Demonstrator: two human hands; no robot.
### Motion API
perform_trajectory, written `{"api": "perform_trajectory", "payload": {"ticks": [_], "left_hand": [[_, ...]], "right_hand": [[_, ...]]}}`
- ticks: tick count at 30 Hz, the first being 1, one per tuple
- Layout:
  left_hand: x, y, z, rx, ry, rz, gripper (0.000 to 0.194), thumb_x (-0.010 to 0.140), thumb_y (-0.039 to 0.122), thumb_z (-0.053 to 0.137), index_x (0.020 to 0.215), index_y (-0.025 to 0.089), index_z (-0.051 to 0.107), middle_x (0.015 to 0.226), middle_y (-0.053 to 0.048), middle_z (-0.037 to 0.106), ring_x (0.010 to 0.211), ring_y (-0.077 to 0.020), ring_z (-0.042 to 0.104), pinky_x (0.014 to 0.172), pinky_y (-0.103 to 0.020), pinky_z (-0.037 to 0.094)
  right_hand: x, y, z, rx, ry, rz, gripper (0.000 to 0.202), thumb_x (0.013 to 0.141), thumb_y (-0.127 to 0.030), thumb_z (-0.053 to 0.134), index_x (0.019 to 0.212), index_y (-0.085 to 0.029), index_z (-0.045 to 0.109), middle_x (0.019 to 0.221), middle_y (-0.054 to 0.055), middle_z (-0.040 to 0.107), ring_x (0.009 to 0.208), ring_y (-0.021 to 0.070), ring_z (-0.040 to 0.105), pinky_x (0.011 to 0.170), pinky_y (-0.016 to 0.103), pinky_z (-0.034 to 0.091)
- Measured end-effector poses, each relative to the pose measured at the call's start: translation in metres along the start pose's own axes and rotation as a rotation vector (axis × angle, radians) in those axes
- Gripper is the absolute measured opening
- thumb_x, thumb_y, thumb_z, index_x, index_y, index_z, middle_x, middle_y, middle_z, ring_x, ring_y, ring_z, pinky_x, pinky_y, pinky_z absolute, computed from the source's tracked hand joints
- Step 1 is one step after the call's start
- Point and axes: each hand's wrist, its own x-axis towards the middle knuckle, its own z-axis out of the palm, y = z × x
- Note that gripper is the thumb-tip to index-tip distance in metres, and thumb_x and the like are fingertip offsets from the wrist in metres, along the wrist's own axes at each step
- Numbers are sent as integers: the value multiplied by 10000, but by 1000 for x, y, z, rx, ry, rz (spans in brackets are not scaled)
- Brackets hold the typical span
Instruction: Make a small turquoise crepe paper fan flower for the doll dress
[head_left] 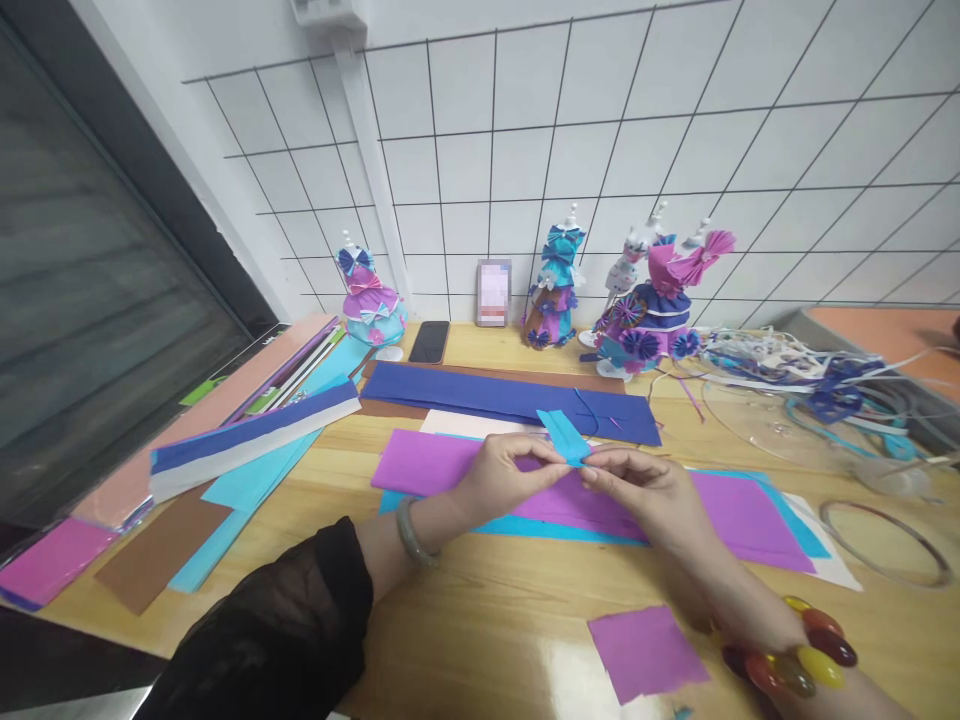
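Observation:
A small folded piece of light-blue paper [564, 437] is pinched at its lower end between my two hands, its wider end pointing up and away. My left hand [517, 475] grips it from the left with thumb and forefinger. From the right, my right hand [649, 492] pinches the same end, fingertips almost touching the other hand's. Below them lies a long purple paper strip [742, 515] on top of a blue sheet [525, 525]. Behind is a dark-blue folded strip [480, 393] with thin cords on it. A purple paper square [646, 652] lies near the front edge.
Miniature dress forms in paper dresses [373, 300] stand along the tiled wall, with two phones [430, 342] between. Coloured paper strips [255, 440] spread over the left side. At right are tangled ribbons [832, 390], a hoop [885, 545] and an orange-lined tray [892, 335].

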Motion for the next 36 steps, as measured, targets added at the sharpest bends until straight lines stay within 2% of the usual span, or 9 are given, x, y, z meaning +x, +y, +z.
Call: {"api": "perform_trajectory", "payload": {"ticks": [8, 16, 21, 26, 32, 36], "left_hand": [[-1, -1, 3, -76, 0, -59, 148, 700, 282, 620, 711, 135, 641, 733, -50, 644, 716, -134, 582, 717, -259, 468], [-4, -8, 8, -186, 5, -130, 235, 682, 281, 638, 861, 128, 626, 761, -41, 588, 715, -108, 530, 688, -230, 434], [-3, -5, 7, -314, -119, -218, 405, 668, 285, 647, 1040, 137, 586, 681, 8, 502, 599, -62, 434, 577, -187, 380], [-3, -7, 7, -302, -124, -240, 363, 658, 300, 651, 976, 125, 630, 574, 46, 392, 511, -40, 319, 483, -174, 281], [-4, -12, 9, -268, -112, -224, 352, 671, 318, 631, 964, 122, 640, 612, 21, 431, 533, -50, 346, 485, -181, 280], [-4, -13, 8, -164, -99, -189, 322, 694, 299, 604, 973, 143, 641, 657, 2, 490, 574, -65, 395, 523, -186, 322]], "right_hand": [[0, -3, 4, 25, 18, 48, 180, 610, -320, 724, 704, -185, 651, 627, 10, 645, 564, 126, 578, 568, 249, 473], [-2, 0, 8, -2, 12, 30, 255, 622, -365, 708, 761, -176, 608, 581, 11, 611, 522, 132, 545, 516, 257, 446], [-2, 4, 9, -5, -46, 3, 221, 685, -334, 660, 827, -177, 593, 572, -6, 578, 532, 121, 523, 533, 251, 427], [-3, 6, 8, -13, -68, 10, 223, 695, -326, 649, 856, -183, 590, 584, -8, 569, 550, 130, 525, 558, 264, 428], [-2, 9, 6, -27, -110, 17, 198, 707, -320, 642, 856, -196, 602, 622, -5, 575, 583, 127, 518, 576, 252, 423], [0, 14, 6, -78, -144, -5, 233, 724, -344, 618, 908, -202, 604, 664, 4, 583, 609, 137, 518, 568, 255, 424]]}}
